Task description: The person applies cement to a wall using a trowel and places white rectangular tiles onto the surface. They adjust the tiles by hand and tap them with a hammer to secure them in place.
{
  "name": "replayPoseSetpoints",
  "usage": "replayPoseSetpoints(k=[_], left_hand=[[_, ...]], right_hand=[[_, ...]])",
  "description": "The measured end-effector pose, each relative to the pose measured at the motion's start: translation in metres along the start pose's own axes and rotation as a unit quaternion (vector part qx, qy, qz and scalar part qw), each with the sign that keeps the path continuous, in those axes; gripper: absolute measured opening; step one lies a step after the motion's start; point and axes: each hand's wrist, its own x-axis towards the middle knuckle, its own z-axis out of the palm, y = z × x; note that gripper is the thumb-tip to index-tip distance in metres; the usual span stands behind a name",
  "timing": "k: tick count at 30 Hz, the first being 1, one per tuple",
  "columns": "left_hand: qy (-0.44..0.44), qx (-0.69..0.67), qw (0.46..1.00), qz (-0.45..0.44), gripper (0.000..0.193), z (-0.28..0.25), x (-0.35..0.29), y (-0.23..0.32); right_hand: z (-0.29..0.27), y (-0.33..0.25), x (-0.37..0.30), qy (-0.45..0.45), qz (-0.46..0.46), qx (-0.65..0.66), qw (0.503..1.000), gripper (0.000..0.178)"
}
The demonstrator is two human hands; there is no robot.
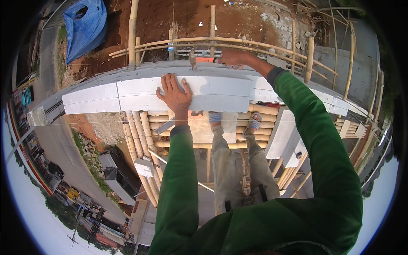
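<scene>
Head view: the hammer could glance off and catch the left hand, since its head stands close beyond those fingers, near the far edge of the white block; a skewed swing would be the likely cause. A hard blow might also chip the block or nudge it out of line in the row, and a misplaced foot on the round bamboo poles could upset balance. The left arm reaches nearly straight ahead, palm down on the block, fingers spread wide and gripping nothing. The right arm swings out, bent at the elbow, then turns inward, so the right hand points leftward, its fingers closed round the hammer's handle. Whether the hammer's head touches anything cannot be told.
</scene>
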Motion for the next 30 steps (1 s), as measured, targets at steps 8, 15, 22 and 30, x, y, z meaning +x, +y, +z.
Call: replayPoseSetpoints(k=[8, 15, 22, 30], left_hand=[[0.032, 0.030, 0.999, 0.009, 0.049, 0.008, -0.002, 0.001], [0.034, 0.049, 0.998, 0.027, 0.052, 0.006, -0.002, 0.006], [0.026, 0.042, 0.998, 0.030, 0.052, 0.005, -0.003, 0.009], [0.032, 0.058, 0.997, 0.035, 0.054, 0.008, -0.003, 0.002]], right_hand=[[-0.009, 0.150, -0.085, 0.032, 0.034, 0.133, 0.990, 0.041], [0.048, 0.200, -0.179, 0.201, 0.028, 0.293, 0.934, 0.043], [0.259, 0.230, -0.364, 0.200, -0.065, 0.315, 0.926, 0.029], [0.364, 0.315, -0.291, 0.191, 0.127, 0.384, 0.895, 0.025]])
